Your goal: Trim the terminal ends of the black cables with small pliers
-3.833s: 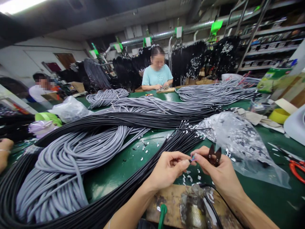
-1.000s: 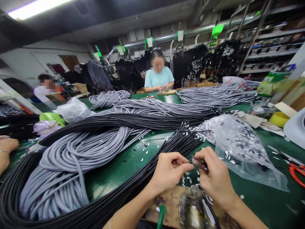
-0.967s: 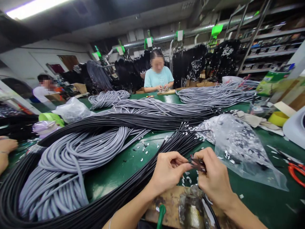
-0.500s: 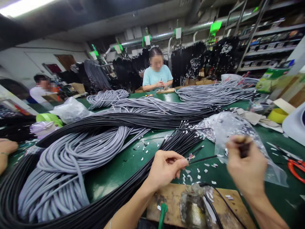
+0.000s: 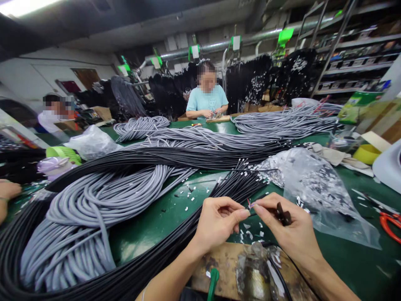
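Lying near the right hand (image 5: 290, 221), a bag (image 5: 357, 230) holds scraps (image 5: 322, 179).

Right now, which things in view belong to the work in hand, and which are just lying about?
Judging by the hands, part of the work:
- cable end with coloured wires, at the left grip and right grip
- dark tool, in the right grip
- black cable bundle, probably

Apparently lying about:
- red-handled tool
- green packet
- light-green basket
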A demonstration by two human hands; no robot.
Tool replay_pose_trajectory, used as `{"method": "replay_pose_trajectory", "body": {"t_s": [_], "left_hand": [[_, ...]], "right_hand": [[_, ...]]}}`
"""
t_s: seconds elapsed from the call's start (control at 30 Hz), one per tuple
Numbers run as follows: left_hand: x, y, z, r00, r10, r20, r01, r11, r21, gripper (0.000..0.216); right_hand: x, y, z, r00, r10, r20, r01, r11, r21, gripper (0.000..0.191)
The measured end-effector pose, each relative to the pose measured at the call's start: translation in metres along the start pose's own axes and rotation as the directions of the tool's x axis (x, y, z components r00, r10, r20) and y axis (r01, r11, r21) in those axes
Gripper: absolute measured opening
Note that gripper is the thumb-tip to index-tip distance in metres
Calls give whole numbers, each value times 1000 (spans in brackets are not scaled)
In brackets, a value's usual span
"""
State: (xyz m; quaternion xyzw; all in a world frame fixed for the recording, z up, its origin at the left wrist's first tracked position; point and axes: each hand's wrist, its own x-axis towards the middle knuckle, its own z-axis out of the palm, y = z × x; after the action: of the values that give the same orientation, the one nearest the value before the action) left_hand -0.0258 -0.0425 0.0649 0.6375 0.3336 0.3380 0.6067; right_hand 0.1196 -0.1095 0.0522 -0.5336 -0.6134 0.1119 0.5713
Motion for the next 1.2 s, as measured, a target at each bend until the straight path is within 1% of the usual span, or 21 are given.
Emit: {"method": "replay_pose_trajectory", "body": {"t_s": [0.1, 0.17, 0.2, 0.27, 0.33, 0.37, 0.4, 0.43, 0.47, 0.53, 0.57, 0.63, 0.7, 0.8, 0.87, 0.97, 1.03, 1.07, 1.1, 1.13, 1.2], "left_hand": [[0, 0, 1, 1000, 11, -22, -11, 1000, 13, 20], [0, 1, 2, 1000, 3, -21, -2, 1000, 21, 20], [0, 1, 2, 1000, -6, -16, 7, 1000, 26, 20], [0, 1, 2, 999, -26, -19, 26, 999, 29, 21], [1, 1, 2, 999, -32, -40, 33, 999, 26, 22], [2, 1, 2, 998, -28, -55, 29, 999, 21, 23], [2, 1, 2, 997, -22, -68, 23, 1000, 15, 23], [2, 0, 2, 997, -16, -77, 17, 1000, 9, 22], [2, 0, 2, 997, -8, -82, 8, 1000, 0, 22], [2, -1, 3, 996, 1, -92, -2, 1000, -15, 20], [1, -2, 3, 995, 3, -96, -5, 1000, -21, 19], [1, -2, 3, 995, 9, -104, -12, 1000, -27, 18], [0, -1, 4, 994, 15, -109, -19, 999, -28, 19], [0, 0, 5, 995, 17, -103, -19, 999, -26, 20], [0, 0, 5, 996, 1, -84, -4, 1000, -30, 20], [1, 0, 5, 998, -28, -59, 26, 999, -38, 21], [1, 0, 4, 998, -33, -62, 30, 999, -40, 22], [1, 0, 4, 997, -31, -69, 28, 999, -44, 23], [1, 0, 4, 997, -30, -76, 26, 998, -50, 23], [1, 0, 3, 996, -29, -87, 24, 998, -58, 24], [2, 1, 3, 994, -29, -110, 20, 997, -74, 24]], "right_hand": [[-1, 1, 0, 999, -18, -29, 17, 1000, -22, 10], [-3, 1, 1, 993, -92, -81, 84, 992, -98, 9], [-5, 1, 2, 980, -160, -117, 140, 977, -163, 11], [-9, 1, 3, 931, -335, -144, 281, 911, -303, 19], [-13, 0, 5, 874, -479, -84, 421, 832, -361, 26], [-14, 0, 6, 859, -510, -45, 464, 813, -351, 27], [-14, -1, 7, 861, -508, -23, 474, 818, -325, 26], [-14, -2, 8, 881, -473, -26, 445, 845, -296, 24], [-13, -2, 8, 911, -409, -58, 381, 884, -271, 21], [-11, -2, 8, 962, -232, -145, 199, 957, -213, 12], [-9, -1, 8, 975, -146, -170, 117, 978, -174, 8], [-6, 1, 7, 988, -18, -156, 2, 995, -103, 6], [-4, 2, 7, 991, 38, -125, -44, 998, -48, 7], [-3, 2, 7, 991, 19, -136, -24, 999, -37, 7], [-5, 2, 8, 985, -46, -168, 31, 995, -90, 8], [-12, 2, 9, 949, -238, -207, 181, 948, -263, 21], [-16, 2, 9, 919, -363, -155, 296, 894, -335, 32], [-18, 2, 8, 914, -389, -120, 331, 882, -334, 34], [-18, 2, 8, 918, -386, -95, 341, 886, -313, 34], [-17, 2, 8, 931, -353, -89, 317, 906, -282, 31], [-14, 0, 7, 966, -218, -138, 185, 958, -217, 20]]}}
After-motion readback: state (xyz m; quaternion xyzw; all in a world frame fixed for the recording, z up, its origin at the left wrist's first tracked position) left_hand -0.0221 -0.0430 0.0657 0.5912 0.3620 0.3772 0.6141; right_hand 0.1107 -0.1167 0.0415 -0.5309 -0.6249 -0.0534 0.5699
